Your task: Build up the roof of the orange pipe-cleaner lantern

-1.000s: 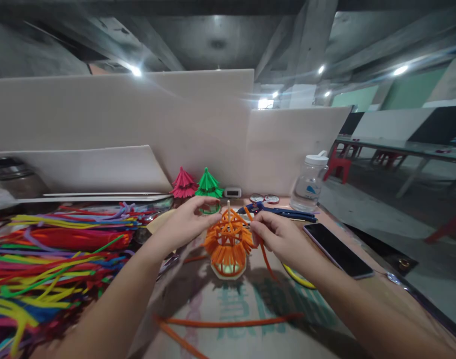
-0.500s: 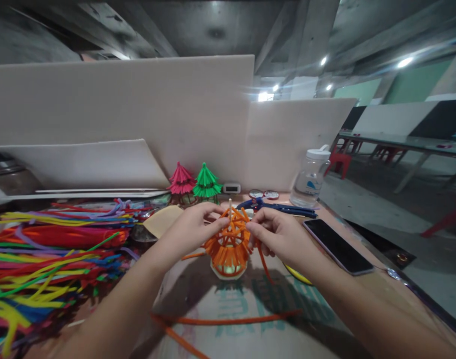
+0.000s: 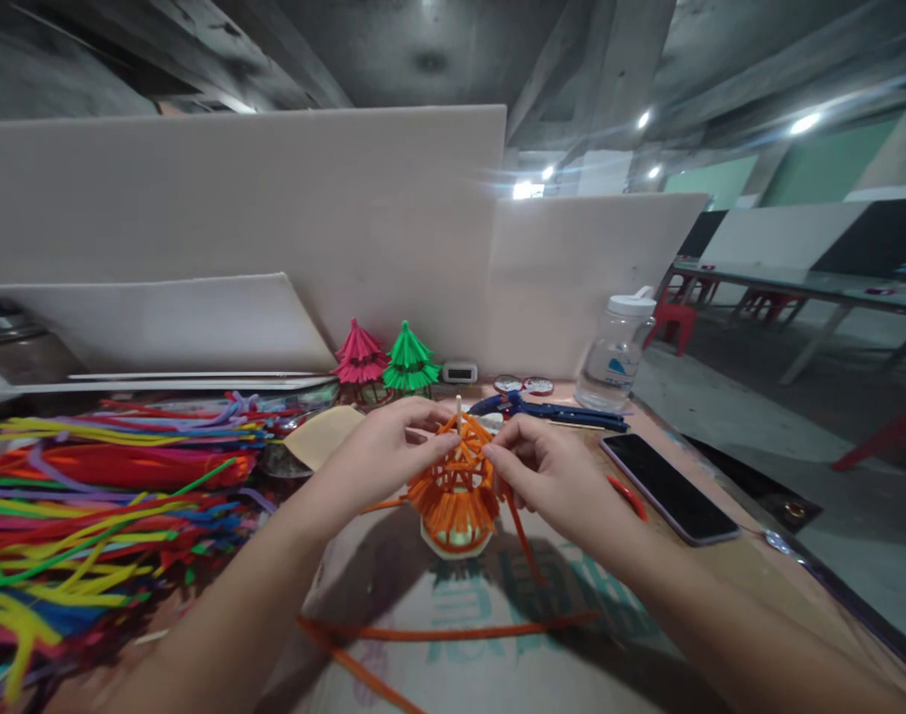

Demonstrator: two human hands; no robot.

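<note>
An orange pipe-cleaner tree stands upright on a pale base in front of me, with a thin wooden stick poking out of its top. My left hand is closed at the upper left of the tree, thumb and fingertips gripping it by the stick. At the upper right, my right hand pinches an orange pipe cleaner, whose loose end hangs down below the fingers. Two more orange pipe cleaners lie on the tabletop nearer to me.
Many coloured pipe cleaners are heaped on the left. Behind stand a pink tree, a green tree and a small digital display. To the right are a blue tool, a water bottle, a phone and a red curved handle.
My right hand has shifted slightly left, closer to the tree's top. A red handle now shows beside my right forearm, where a yellow curved piece showed before. My left hand stays nearly in place.
</note>
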